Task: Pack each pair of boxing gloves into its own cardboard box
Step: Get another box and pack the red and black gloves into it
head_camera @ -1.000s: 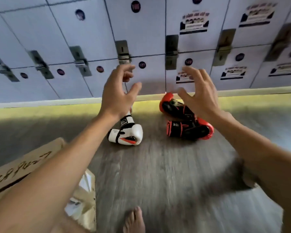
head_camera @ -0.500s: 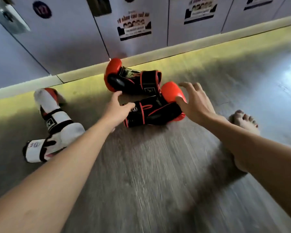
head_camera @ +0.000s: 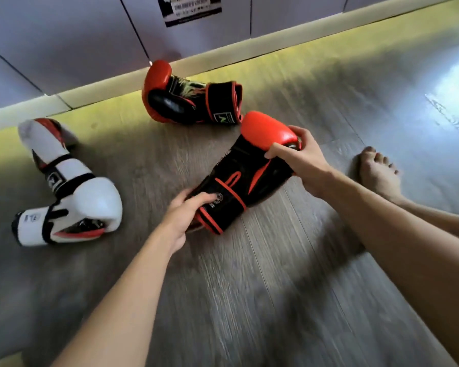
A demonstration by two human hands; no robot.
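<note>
1. Left hand [head_camera: 182, 215]: fingers curled round the cuff end of a black-and-red glove [head_camera: 244, 178], thumb side hidden. Forearm runs in from the near left.
2. Right hand [head_camera: 302, 160]: grips the same glove at its padded red end, thumb on the near side, fingers wrapped over the far side. Forearm comes in from the near right.
3. The held glove lies slantwise in mid-scene, cuff near-left, red padding far-right. Whether it rests on the floor [head_camera: 249, 287] or is just clear of it, cannot tell.
4. Second black-and-red glove [head_camera: 191, 99] lies on the floor farther off, just beyond the held one, red padding to the left, cuff to the right, close to the plinth [head_camera: 276, 41].
5. Two white gloves on the floor at left, touching: near white glove [head_camera: 72, 207] on its side with its cuff to the left; far white glove [head_camera: 43, 139] beyond it.
6. Lockers [head_camera: 64, 35] stand along the far edge above the plinth; a printed label [head_camera: 191, 9] is on one door.
7. Bare foot [head_camera: 379, 173] on the floor at right, near the right hand.
</note>
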